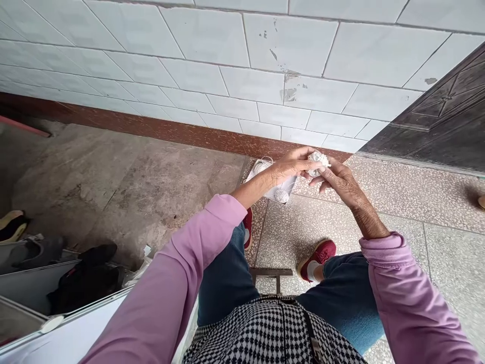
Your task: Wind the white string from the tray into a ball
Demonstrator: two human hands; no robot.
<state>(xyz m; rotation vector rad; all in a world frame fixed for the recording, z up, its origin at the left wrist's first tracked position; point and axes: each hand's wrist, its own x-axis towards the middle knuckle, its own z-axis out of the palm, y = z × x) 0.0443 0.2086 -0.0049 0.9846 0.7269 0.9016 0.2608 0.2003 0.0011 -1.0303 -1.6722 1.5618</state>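
Note:
A small white ruffled bundle [319, 161], which looks like yarn or crochet work, is held out in front of me between both hands. My left hand [297, 164] grips it from the left, fingers curled about its top and side. My right hand [337, 178] pinches its lower right side with thumb and fingers. Below the left wrist, a shallow white box [273, 193] stands on the floor, partly hidden by my forearm. Inside it lie a coil of white cord [261, 166] and a round white ball [281, 195]. Whether a hook or needle is in either hand cannot be made out.
A tiled wall [242, 91] with a brown skirting runs across the front, and a dark carved door [443, 111] is at the right. To my lower left stands a shoe rack [64, 323] holding dark shoes. A metal stool leg [275, 272] shows between my knees.

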